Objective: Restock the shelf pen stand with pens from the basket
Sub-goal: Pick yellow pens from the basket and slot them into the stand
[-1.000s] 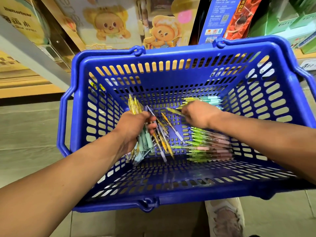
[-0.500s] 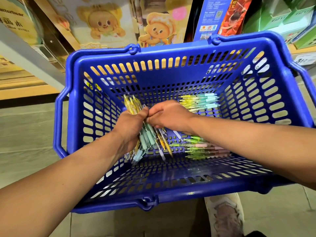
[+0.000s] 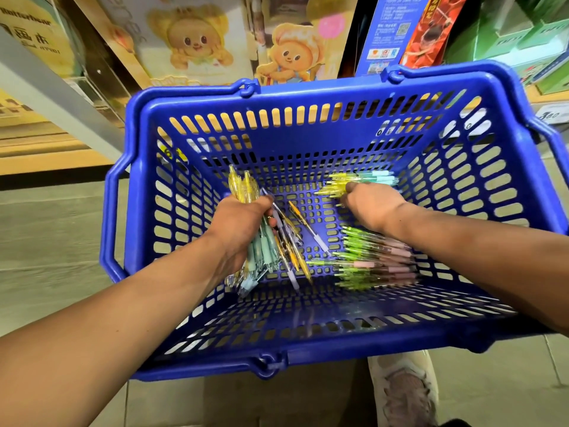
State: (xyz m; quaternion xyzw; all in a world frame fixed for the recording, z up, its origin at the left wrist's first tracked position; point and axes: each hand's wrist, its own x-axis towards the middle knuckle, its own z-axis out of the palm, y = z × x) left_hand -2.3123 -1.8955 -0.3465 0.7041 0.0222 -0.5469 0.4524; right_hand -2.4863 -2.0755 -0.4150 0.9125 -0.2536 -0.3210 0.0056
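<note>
Both hands (image 3: 243, 223) among basket (image 3: 295, 346) pens (image 3: 375, 260)

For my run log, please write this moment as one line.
stage: gathering pens | left hand: grip shut on pen bundle | right hand: reaching yellow-teal pens | green-pink pens: loose in basket

The right hand (image 3: 371, 208) hides its fingertips, perhaps on yellow pens (image 3: 338, 184).

The blue basket (image 3: 308, 97) holds loose pens (image 3: 374, 263) on its slotted bottom.
</note>
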